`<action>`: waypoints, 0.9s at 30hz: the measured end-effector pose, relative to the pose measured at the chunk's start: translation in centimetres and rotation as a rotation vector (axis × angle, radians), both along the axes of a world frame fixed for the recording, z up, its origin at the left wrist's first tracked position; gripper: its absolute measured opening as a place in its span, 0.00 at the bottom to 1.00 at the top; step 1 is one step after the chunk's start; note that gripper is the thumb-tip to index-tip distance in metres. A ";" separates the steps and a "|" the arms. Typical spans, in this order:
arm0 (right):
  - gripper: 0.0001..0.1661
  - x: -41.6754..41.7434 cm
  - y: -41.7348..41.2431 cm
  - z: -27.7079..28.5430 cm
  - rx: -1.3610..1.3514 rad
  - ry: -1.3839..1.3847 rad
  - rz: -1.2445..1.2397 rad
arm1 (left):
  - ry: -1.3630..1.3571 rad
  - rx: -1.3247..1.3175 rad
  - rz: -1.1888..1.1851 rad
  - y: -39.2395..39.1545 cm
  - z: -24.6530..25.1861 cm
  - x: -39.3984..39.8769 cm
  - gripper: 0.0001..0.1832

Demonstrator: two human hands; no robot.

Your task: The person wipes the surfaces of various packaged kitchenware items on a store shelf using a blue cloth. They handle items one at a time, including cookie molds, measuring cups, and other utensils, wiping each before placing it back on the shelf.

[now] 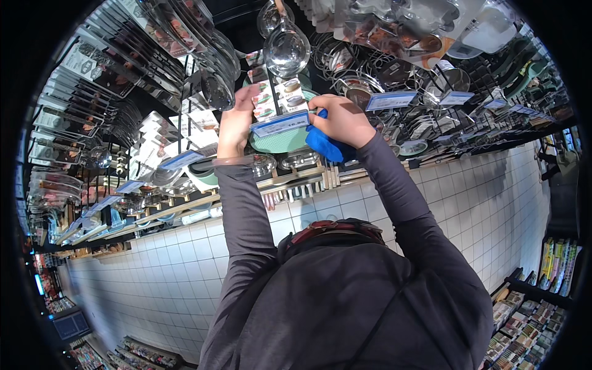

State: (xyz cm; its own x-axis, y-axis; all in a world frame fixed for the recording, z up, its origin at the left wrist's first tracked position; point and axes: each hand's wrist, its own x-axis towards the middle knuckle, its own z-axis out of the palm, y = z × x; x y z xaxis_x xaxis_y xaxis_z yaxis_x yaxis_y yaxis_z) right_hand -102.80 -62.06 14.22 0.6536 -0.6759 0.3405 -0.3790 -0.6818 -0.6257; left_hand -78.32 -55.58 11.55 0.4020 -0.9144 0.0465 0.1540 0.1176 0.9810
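Note:
Mint-green round pads (277, 143) with printed cardboard tags (291, 95) hang on a display hook before me. A blue-edged price label (280, 125) sits at the hook's front. My left hand (235, 122) is raised at the left side of the tags, its fingertips blurred; whether they grip a tag or pad is unclear. On the right, my right hand (343, 121) has its fingers bent against the right edge of the pads. A crumpled blue cloth (326, 142) is held in that hand and hangs below the fingers.
Clear-bowled ladles (286, 48) hang just above the tags. Packaged kitchen utensils (88, 69) crowd hooks at left, with wire strainers (356, 85) at right. Price labels (391, 100) jut out from neighbouring hooks. A wooden shelf edge (291, 179) runs below, above the white tiled floor (175, 259).

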 end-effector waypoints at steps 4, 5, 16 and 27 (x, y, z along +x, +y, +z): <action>0.15 -0.2 0.0 0.7 0.048 0.047 0.023 | -0.010 -0.226 0.224 -1.4 0.1 0.7 0.19; 0.15 -0.2 0.2 0.9 0.054 0.047 0.026 | -0.087 -0.237 0.256 -2.4 -0.8 1.5 0.19; 0.16 -0.5 0.0 -0.1 -0.012 -0.002 0.021 | -0.116 -0.026 -0.003 -4.3 -0.2 2.8 0.18; 0.20 -1.2 1.9 1.1 0.025 0.002 -0.064 | -0.300 -0.188 0.312 1.3 1.9 -4.0 0.19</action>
